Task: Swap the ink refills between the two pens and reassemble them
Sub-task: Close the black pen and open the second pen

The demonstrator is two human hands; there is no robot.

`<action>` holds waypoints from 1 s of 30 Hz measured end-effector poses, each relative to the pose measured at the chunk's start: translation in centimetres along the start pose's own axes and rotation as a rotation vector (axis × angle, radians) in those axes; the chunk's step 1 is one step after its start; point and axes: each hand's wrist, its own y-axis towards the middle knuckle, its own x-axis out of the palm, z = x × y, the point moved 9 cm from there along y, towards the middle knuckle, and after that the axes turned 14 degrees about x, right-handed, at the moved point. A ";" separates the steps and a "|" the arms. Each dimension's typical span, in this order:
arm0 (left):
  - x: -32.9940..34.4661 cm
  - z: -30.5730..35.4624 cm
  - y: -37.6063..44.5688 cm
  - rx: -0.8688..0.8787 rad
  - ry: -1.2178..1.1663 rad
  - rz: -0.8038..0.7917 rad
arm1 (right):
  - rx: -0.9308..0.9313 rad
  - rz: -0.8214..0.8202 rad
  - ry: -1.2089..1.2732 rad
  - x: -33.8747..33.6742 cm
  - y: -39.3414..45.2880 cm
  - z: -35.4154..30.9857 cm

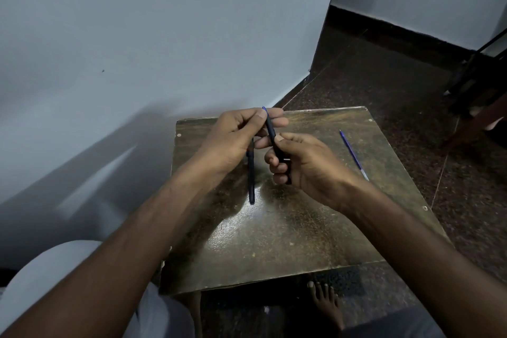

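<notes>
Right hand [301, 162] wraps the dark pen barrel [274, 143]; left hand [236, 134] pinches its blue tip end, above the worktop [301, 228]. Second dark pen [251, 181] lies under the left wrist; loose blue refill [354, 155] lies well apart, right. Refill looks light, thin, bendy: grip mid-shaft, gently.

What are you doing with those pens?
A person is taking pens apart at a small worn table. The right hand grips a dark pen barrel, and the left hand pinches its top end, where a blue tip sticks out. A second dark pen shows below the left hand, over the table. One blue ink refill already lies loose on the table to the right.
</notes>
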 end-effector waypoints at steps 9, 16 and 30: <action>-0.6 0.7 0.0 0.083 -0.130 0.069 | -0.128 -0.067 -0.191 0.0 -0.9 -0.9; 0.0 -0.3 -0.5 0.062 -0.063 0.144 | -0.250 0.298 -0.462 -2.0 -1.4 -1.8; -0.1 0.1 -0.2 0.045 -0.132 0.141 | -0.058 0.066 -0.181 -2.1 -0.9 -1.5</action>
